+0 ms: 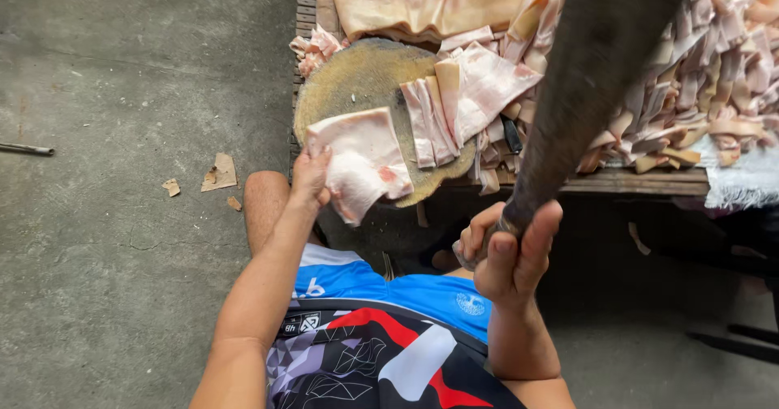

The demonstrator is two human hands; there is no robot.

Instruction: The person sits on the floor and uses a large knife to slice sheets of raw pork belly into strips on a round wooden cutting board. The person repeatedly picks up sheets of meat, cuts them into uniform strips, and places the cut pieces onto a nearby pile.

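My left hand (312, 175) grips the near left edge of a pale slab of fatty pork skin (363, 159) that lies half on a round wooden chopping block (350, 82) and hangs over its near rim. My right hand (511, 251) is closed around the handle of a large dark cleaver (586, 76), raised close to the camera and pointing up and away over the block. Several cut strips of pork (458, 101) lie on the right side of the block.
The block sits on a low slatted wooden platform (641, 183) heaped with cut pork strips (714, 76) and larger sheets (422, 3). Grey concrete floor (122, 214) lies to the left, with scraps of cardboard (219, 172) and a metal rod (26, 148).
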